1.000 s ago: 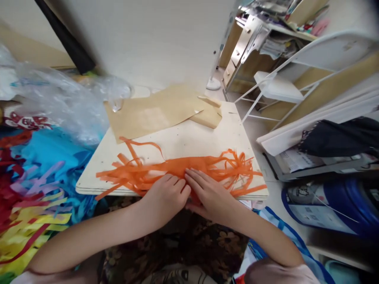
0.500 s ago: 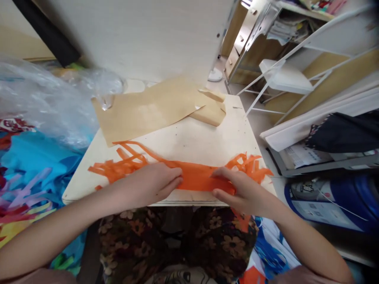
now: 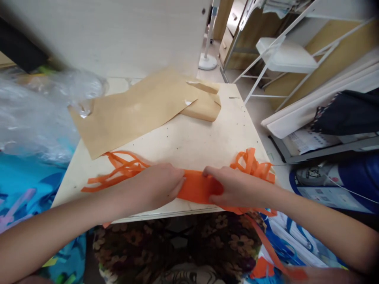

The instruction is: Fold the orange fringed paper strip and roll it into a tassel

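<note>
An orange strip of thin sheet material (image 3: pixel 194 189), cut into fringe at both ends, lies across the front of the pale wooden board (image 3: pixel 201 144). On its left part, my left hand (image 3: pixel 161 185) is closed with the fingers curled down. Thumb and fingers of my right hand (image 3: pixel 232 185) curve around the strip's right part, where it bulges up in a fold. Loose orange fringe (image 3: pixel 118 169) fans out beyond my left wrist, and more fringe (image 3: pixel 254 165) stands up behind my right hand. One orange tail hangs over the board's front edge at the right.
Brown paper (image 3: pixel 139 110) lies along the back of the board, its right end curled. Clear plastic wrap (image 3: pixel 44 110) and blue material (image 3: pixel 32 173) are heaped at the left. To the right stand a white folding chair (image 3: pixel 288 55) and a blue bucket (image 3: pixel 352 185).
My right hand has moved slightly leftward along the strip, which now bulges within its grasp. Orange fringe has shifted toward the front edge. The whole view has also tilted a little.
</note>
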Tool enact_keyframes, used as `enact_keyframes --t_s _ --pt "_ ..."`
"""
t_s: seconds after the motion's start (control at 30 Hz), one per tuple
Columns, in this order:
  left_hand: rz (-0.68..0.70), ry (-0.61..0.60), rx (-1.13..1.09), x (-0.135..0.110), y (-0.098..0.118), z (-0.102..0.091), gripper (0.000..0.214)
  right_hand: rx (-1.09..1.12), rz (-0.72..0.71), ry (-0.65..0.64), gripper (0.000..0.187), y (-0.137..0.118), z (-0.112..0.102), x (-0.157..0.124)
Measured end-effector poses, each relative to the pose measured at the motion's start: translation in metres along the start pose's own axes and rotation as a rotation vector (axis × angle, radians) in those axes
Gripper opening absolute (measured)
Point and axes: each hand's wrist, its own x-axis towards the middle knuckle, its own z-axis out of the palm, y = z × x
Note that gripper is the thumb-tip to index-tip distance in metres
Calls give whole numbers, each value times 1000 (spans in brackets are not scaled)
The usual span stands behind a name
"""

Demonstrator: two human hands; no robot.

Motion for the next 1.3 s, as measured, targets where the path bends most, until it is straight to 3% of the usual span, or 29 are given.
enact_keyframes --t_s 0.13,0.23,0.33,0.43,0.5,0.53,0.6,0.67,0.77,0.83,0.93,1.07,1.17,1.3 --pt "0 17 39 0 -3 2 31 16 18 -118 16 32 -5 -35" --pt "3 40 55 -1 0 0 29 158 56 -79 15 62 -11 -68" --pt "-36 23 96 -3 8 0 25 250 195 -58 14 100 -20 -95" --pt "-94 36 161 -9 19 5 23 9 399 40 9 123 -32 -106" --pt "-105 74 211 -15 26 12 23 -345 497 262 14 111 -37 -100" --pt "-104 102 237 -18 29 16 23 -499 474 383 18 95 -38 -93" --pt "-118 162 277 -23 34 22 21 -458 224 523 26 51 -32 -70" --pt "-148 197 287 -27 37 26 19 -278 -99 330 35 4 -18 -43" --pt "-196 244 323 -32 41 29 17 -263 -239 143 41 -38 2 -10" --pt "-216 356 382 -36 43 31 18 -218 -242 122 41 -44 6 0" --pt "-263 573 480 -39 46 35 19 -114 -193 150 45 -39 -4 -5" --pt "-361 644 554 -38 50 40 19 -58 -148 120 53 -40 -18 -21" --pt "-407 652 577 -40 50 41 18 -210 -148 144 52 -46 -11 -23" --pt "-506 712 637 -49 44 39 19 -616 -263 271 17 -44 0 -11"
